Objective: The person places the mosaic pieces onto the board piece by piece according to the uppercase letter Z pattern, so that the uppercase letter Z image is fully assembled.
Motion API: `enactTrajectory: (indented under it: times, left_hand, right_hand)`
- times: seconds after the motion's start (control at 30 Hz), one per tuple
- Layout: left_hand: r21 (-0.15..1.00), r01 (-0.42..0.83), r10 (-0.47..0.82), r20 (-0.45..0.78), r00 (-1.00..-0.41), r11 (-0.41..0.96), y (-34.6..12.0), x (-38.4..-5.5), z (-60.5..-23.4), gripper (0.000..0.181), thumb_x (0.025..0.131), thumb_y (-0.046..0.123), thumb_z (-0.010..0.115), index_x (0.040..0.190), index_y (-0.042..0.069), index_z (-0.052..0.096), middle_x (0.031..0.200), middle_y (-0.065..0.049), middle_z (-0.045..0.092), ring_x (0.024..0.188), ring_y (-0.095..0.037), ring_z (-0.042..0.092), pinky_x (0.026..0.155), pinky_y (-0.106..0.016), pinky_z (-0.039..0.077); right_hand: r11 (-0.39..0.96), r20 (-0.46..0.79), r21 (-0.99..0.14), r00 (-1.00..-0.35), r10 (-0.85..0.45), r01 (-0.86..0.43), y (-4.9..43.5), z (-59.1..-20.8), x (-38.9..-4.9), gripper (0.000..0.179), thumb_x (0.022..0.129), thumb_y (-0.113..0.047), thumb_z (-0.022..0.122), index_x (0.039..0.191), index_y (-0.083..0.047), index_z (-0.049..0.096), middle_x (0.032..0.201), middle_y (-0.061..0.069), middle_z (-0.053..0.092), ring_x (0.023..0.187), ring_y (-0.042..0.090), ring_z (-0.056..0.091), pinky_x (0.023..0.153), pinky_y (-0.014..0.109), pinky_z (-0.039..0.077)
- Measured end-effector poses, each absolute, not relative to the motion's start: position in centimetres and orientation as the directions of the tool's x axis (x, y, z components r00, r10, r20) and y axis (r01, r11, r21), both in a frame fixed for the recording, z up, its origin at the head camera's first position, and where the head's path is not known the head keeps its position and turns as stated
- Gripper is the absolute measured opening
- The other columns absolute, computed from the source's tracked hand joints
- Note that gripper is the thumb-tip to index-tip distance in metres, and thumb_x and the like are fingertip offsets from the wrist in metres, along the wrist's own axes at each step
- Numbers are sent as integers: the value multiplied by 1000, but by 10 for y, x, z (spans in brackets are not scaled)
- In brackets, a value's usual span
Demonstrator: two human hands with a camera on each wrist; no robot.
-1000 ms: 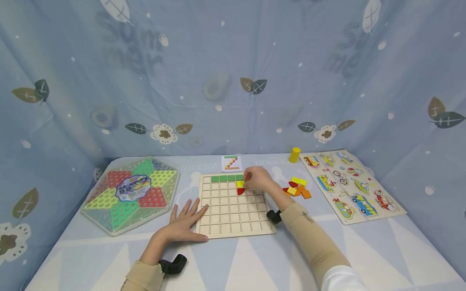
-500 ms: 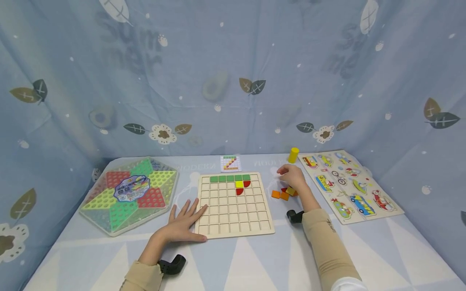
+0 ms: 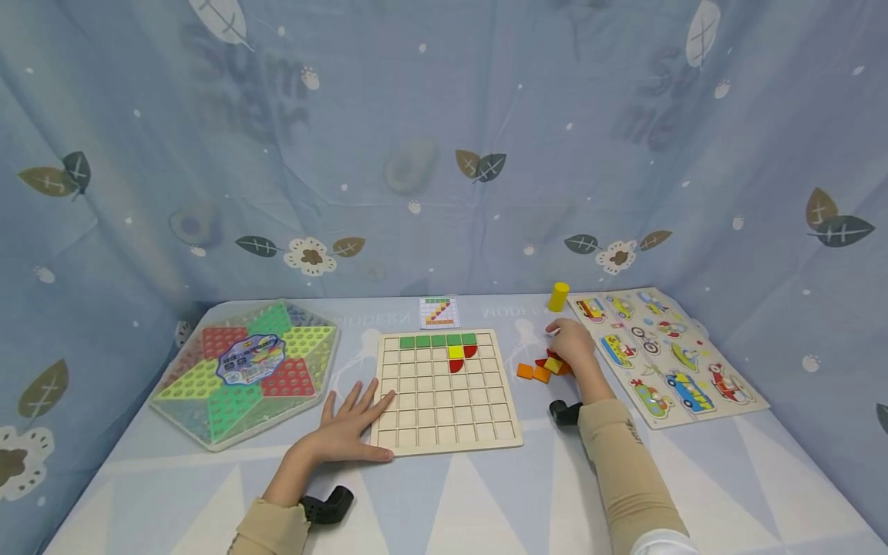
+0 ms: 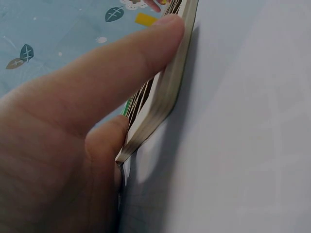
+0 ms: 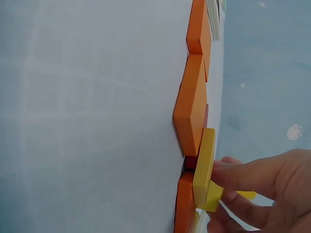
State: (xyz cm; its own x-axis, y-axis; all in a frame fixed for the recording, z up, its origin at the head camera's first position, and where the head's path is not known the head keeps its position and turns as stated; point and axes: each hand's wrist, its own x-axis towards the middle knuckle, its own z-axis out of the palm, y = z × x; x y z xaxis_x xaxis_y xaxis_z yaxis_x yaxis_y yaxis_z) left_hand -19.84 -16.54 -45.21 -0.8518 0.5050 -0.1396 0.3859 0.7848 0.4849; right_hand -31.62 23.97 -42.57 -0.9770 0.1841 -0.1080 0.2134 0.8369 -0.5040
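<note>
My left hand lies with spread fingers on the left edge of a wooden grid board. In the left wrist view its thumb runs along the board's edge. Green tiles line the board's top row, with a yellow square and two red rounded pieces below. Right of the board, my right hand is over a loose pile. Thumb and fingers pinch a tilted yellow tile in the right wrist view; another yellow tile leans nearby, among orange tiles.
A pattern card lies behind the board. To the left is a hexagonal boxed game board. A yellow cylinder stands behind the pile, and a vehicle picture puzzle lies at the right. A blue curtain hangs behind.
My right hand has left the board and moved right to the loose pile, then lowered onto it. A second red piece now shows on the board. My left hand stays put.
</note>
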Motion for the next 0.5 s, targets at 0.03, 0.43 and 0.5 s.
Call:
enactTrajectory:
  times: [0.03,0.43,0.5]
  left_hand:
    - [486,385,505,-139,-852,784,-165,-199,-452,98,71,59,68,148,16,24,154,-17,5,139,-40,-4,101,-64,-13]
    - [468,386,498,-141,-856,795,-166,-200,-454,98,71,60,67,148,17,24,154,-16,5,140,-40,-4,102,-64,-12]
    - [461,389,499,-141,-855,798,-165,-200,-454,98,71,61,67,148,17,24,154,-16,5,140,-40,-3,102,-65,-11]
  right_hand:
    - [832,-101,-513,-978,185,211,239,-426,-317,27,84,-4,60,111,-3,63,100,17,60,84,29,53,75,39,44]
    - [589,-162,-781,-978,133,209,220,-419,-318,36,85,-20,67,116,-3,61,92,13,59,69,18,57,66,24,51]
    - [534,-193,-813,-973,130,232,212,-415,-318,37,84,-22,69,115,-3,60,87,11,60,65,17,57,66,25,52]
